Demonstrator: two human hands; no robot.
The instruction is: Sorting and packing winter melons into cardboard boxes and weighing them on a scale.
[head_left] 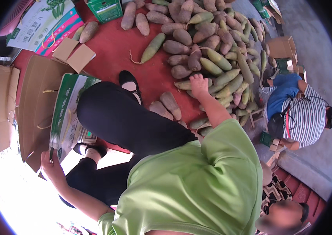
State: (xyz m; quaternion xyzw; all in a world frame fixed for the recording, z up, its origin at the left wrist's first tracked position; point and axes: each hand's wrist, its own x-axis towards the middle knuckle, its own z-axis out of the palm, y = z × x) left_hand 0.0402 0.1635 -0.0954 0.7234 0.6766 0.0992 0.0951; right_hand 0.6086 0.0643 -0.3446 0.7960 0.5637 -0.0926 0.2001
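Root (182, 84), long & pale green, at L edge of the pile (215, 58), on red floor covering (107, 47), under R hand (199, 84). Lies roughly crosswise, w/ brownish roots just beyond & more green ones close by on R. Grip, R: bent fingers over its top; can't tell if clasped tight or only resting, w/ underside out of sight. Grip, L: L hand (52, 170) well apart, w/ fingertips at lower corner of green-&-white carton (66, 105); maybe pinching its edge, can't tell for sure.

Handling, as a guess: prob. dense, fairly heavy for its size, stiff, w/ little give. Looks smooth-skinned, so poss. slippery if damp; likely to bruise or snap if dropped. Best taken round thick middle, palm over top, thumb opp. fingers, near balance pt. Avoid hanging it by an end. Raise clear of neighbours, being apt to roll. As for the carton: prob. light & bendy, best held by a firm edge.
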